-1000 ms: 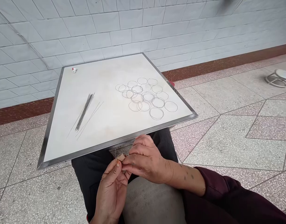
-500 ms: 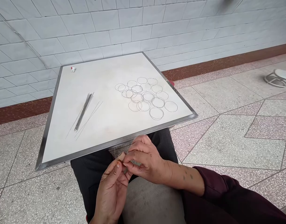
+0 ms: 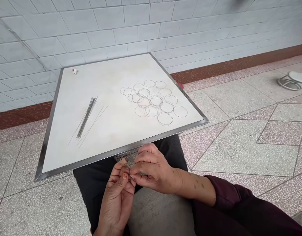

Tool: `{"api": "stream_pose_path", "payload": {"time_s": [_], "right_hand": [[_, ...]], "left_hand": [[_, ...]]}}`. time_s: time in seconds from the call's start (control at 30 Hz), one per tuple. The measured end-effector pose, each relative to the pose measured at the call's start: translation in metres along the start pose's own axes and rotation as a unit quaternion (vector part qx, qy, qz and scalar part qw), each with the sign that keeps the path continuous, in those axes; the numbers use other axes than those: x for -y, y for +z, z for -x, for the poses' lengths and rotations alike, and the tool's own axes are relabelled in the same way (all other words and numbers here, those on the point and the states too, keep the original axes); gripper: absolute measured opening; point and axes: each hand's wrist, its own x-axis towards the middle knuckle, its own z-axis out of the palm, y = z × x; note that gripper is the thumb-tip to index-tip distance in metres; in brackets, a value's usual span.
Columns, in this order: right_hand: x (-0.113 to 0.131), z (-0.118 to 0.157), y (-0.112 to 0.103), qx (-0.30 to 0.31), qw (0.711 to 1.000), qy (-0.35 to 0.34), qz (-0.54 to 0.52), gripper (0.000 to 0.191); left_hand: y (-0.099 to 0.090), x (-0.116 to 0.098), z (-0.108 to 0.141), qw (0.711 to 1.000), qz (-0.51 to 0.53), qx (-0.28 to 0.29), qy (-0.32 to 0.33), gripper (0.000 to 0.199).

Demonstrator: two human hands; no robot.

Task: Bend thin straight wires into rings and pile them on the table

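Note:
Over my lap, just below the near edge of the white board (image 3: 116, 127), my two hands meet fingertip to fingertip. My left hand (image 3: 118, 193) pinches a thin wire (image 3: 123, 157) between thumb and fingers; its index finger is raised, with a wrapping near the tip. The fingers of my right hand (image 3: 151, 168) are closed on the wire at the same spot, and its ends are hidden by them. On the board's right half lie several thin wire rings (image 3: 165, 119), many overlapping. A bundle of straight wires (image 3: 87, 117) rests on the left half, with a few loose ones alongside.
A metal strip (image 3: 153, 138) edges the board. At its far left corner sits a small white and red object (image 3: 75, 71). Behind stands a tiled wall (image 3: 104, 36). A white-topped stool (image 3: 295, 80) is on the speckled floor (image 3: 239, 147) at far right.
My left index finger has lifted and moved away from the pinch, slightly up and left. My right hand stays almost in place. The view has shifted a little; the rings and straight wires lie as before.

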Motion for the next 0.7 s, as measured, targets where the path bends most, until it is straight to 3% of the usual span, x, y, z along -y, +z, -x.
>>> {"api": "stream_pose_path", "payload": {"time_s": [0.2,0.4,0.7], "right_hand": [[-0.002,0.0,-0.003,0.019,1.0,-0.013,-0.005,0.005],[-0.002,-0.001,-0.01,0.061,0.998,-0.025,-0.014,0.002],[0.001,-0.001,-0.012,0.042,0.999,-0.03,0.004,0.005]], "left_hand": [[-0.002,0.0,-0.002,0.999,0.003,0.036,-0.011,0.033],[-0.002,-0.003,-0.002,0.999,-0.008,0.032,-0.024,0.037],[-0.002,-0.008,-0.001,0.996,-0.064,0.067,-0.015,0.029]]}}
